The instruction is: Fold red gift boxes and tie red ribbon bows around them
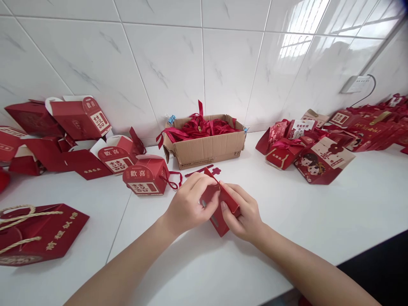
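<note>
Between my hands, tilted above the white table, is a small red paper gift box [219, 225]. My left hand [191, 199] pinches its upper left edge with thumb and forefinger, the fingers bent inward. On the other side my right hand [244, 210] grips a folded red panel, thumb in front and fingers behind. The fingers cover much of the box, so its inside and top fold are partly hidden. Just beyond the hands lies a flat dark-red flower-shaped strip [216, 171]. A closed red gift box with a cord [148, 176] stands to the left of my left hand.
A cardboard carton [208, 154] of red ribbons [207, 127] stands against the tiled wall. Several open red boxes [76, 117] crowd the left, with a rope-handled red box [60, 233] nearer. More decorated boxes [321, 161] stand at the right. The table edge [318, 270] runs along the lower right.
</note>
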Demonstrator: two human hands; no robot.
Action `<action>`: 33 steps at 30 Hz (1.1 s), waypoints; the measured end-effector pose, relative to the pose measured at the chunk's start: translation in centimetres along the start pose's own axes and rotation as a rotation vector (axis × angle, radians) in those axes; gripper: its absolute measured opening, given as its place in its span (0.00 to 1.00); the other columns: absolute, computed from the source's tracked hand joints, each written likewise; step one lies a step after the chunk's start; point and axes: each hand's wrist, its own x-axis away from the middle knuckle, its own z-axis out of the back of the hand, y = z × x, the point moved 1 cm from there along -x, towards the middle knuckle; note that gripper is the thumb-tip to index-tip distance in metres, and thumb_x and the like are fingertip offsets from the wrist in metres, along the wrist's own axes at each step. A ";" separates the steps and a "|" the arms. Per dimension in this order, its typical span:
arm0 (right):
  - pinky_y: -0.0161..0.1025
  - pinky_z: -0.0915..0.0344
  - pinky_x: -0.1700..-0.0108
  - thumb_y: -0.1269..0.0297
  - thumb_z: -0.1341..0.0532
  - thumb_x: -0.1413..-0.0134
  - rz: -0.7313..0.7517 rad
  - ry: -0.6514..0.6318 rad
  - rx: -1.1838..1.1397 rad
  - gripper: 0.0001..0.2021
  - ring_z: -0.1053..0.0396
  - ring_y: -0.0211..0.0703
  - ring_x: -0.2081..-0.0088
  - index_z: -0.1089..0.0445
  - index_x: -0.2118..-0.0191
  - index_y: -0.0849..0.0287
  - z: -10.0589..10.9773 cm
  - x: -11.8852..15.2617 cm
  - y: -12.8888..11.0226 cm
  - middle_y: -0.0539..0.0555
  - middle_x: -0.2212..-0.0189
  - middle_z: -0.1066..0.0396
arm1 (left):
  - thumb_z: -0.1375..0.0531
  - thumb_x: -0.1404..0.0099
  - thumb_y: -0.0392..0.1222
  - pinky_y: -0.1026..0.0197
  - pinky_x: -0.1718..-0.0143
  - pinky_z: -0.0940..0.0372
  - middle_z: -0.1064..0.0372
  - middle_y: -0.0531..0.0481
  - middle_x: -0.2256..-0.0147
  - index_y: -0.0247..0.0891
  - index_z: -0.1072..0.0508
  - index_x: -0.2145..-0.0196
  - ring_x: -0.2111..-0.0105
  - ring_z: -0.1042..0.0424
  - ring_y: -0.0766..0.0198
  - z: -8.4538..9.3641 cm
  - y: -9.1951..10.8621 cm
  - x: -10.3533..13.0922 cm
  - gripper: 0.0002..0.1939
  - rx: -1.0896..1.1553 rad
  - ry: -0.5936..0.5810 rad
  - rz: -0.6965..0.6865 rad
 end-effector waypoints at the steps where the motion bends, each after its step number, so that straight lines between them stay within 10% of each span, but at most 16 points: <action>1: 0.43 0.27 0.60 0.78 0.46 0.46 -0.004 -0.003 0.002 0.30 0.29 0.46 0.57 0.44 0.38 0.52 0.0 0.0 0.0 0.60 0.54 0.31 | 0.40 0.43 0.28 0.59 0.64 0.32 0.29 0.47 0.67 0.35 0.33 0.62 0.66 0.31 0.62 0.0 0.1 0.0 0.11 -0.043 0.005 -0.018; 33: 0.44 0.27 0.58 0.78 0.45 0.48 -0.021 -0.016 0.011 0.32 0.30 0.47 0.55 0.45 0.37 0.53 0.1 0.2 -0.1 0.61 0.52 0.32 | 0.40 0.43 0.24 0.64 0.68 0.29 0.27 0.51 0.73 0.36 0.32 0.67 0.72 0.27 0.66 -0.3 0.7 0.4 0.10 -0.232 0.116 -0.163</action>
